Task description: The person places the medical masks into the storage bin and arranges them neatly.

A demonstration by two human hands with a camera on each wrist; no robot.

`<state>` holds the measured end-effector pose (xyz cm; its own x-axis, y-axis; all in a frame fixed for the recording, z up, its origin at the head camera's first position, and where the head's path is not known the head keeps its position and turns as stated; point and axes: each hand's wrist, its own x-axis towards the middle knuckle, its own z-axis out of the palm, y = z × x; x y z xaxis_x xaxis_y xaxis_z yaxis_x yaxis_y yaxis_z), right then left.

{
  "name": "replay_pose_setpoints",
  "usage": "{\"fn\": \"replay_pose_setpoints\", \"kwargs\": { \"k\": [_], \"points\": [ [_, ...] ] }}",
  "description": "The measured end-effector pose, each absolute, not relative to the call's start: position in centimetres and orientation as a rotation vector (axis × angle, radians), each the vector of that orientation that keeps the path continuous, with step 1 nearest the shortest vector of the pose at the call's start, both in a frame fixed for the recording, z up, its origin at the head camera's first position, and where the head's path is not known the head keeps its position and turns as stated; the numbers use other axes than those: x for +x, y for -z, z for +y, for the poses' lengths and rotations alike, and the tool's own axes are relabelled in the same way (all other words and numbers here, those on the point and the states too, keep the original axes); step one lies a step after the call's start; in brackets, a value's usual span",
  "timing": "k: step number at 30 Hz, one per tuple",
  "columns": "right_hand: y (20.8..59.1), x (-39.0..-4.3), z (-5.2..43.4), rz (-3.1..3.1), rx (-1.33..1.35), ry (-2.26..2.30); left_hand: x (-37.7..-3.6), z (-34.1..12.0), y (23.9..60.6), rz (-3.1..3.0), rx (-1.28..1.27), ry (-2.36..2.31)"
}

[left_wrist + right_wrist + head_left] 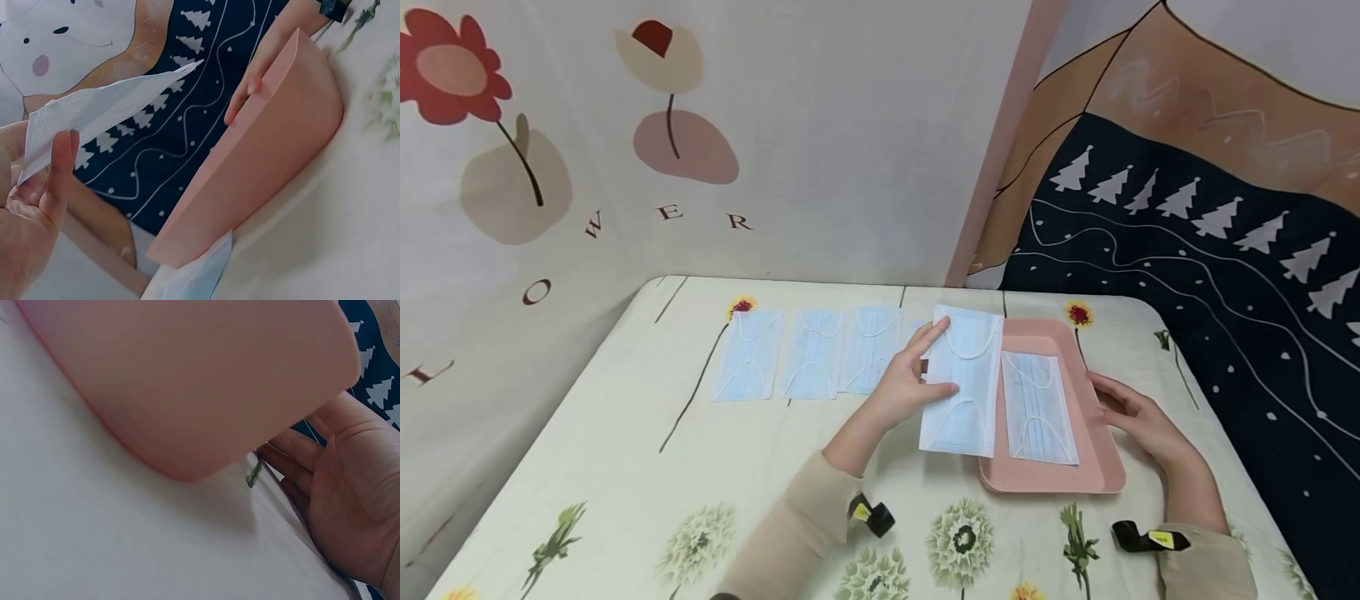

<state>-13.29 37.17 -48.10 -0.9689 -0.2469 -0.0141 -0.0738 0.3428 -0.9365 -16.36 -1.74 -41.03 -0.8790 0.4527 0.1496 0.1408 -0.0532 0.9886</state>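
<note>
My left hand [901,385] holds a light blue face mask [967,367] up over the left side of a pink tray [1101,471]. Its thumb lies across the mask's near face, as the left wrist view also shows the mask [94,112] in that hand [37,212]. Another mask [1041,417] lies inside the tray, ear loops up. At the tray's right rim, my right hand [1153,429] touches the edge with its fingertips, fingers loosely extended. From the right wrist view, the hand [356,487] is beside the tray's outer wall [187,381].
Several masks lie in a row to the left, including one [748,354] at the far left end. One more [194,275] is partly hidden beside the tray. A flower-printed cloth [625,467] covers the table, with printed curtains [850,150] behind.
</note>
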Motion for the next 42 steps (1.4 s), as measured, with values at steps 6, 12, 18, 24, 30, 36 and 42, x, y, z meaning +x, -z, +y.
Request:
{"fn": "replay_pose_setpoints", "kwargs": {
  "k": [6, 12, 18, 24, 30, 36, 42],
  "points": [
    [48.1, -13.2, 37.1, 2.464, -0.289, 1.671, -16.6, 0.7, 41.6, 1.924, 0.589, -2.081],
    [48.3, -13.2, 37.3, 2.466, -0.28, 1.677, -16.7, 3.5, 42.1, 1.908, 0.493, -2.107],
    [48.3, -13.2, 37.4, 2.471, -0.273, 1.672, -16.7, 5.9, 42.5, 1.924, 0.484, -2.079],
    [48.2, -13.3, 37.2, 2.472, -0.281, 1.666, -16.7, 7.7, 43.2, 1.884, 0.402, -2.081],
    [48.0, -13.3, 37.1, 2.476, -0.282, 1.66, -16.7, 9.5, 43.7, 1.936, 0.382, -2.063],
    [48.0, -13.2, 37.2, 2.471, -0.322, 1.666, -16.6, 11.3, 43.9, 2.164, 0.377, -1.888],
    [48.0, -13.3, 37.2, 2.462, -0.321, 1.661, -16.5, 12.3, 44.3, 2.28, 0.344, -1.777]
  ]
}}
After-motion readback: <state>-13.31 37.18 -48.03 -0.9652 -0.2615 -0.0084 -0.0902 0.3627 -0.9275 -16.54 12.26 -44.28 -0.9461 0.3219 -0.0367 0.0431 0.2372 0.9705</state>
